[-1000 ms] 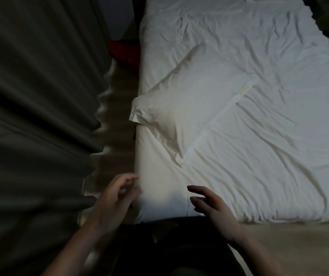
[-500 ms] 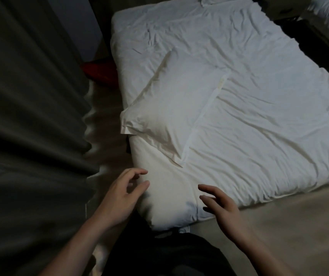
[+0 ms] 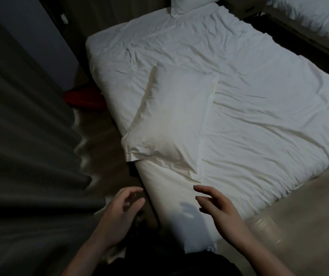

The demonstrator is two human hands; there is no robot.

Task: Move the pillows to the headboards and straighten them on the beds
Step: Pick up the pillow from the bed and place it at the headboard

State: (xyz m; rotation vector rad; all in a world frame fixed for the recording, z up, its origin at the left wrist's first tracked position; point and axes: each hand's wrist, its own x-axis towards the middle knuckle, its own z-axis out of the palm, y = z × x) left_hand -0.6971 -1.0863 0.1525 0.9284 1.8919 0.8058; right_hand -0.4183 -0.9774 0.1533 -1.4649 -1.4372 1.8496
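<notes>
Lying crooked on the bed (image 3: 259, 116), the pillow (image 3: 171, 120) sits past two loose, empty hands, left hand (image 3: 119, 214) by the curtain (image 3: 24, 156), right hand (image 3: 219, 208).

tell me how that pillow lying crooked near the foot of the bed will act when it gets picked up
The pillow looks plump and creased, so it will probably be soft and sag if lifted by one end. It seems light for its bulk. Its loose case flap at the bed edge may slip, so gripping both sides seems wiser.
</notes>
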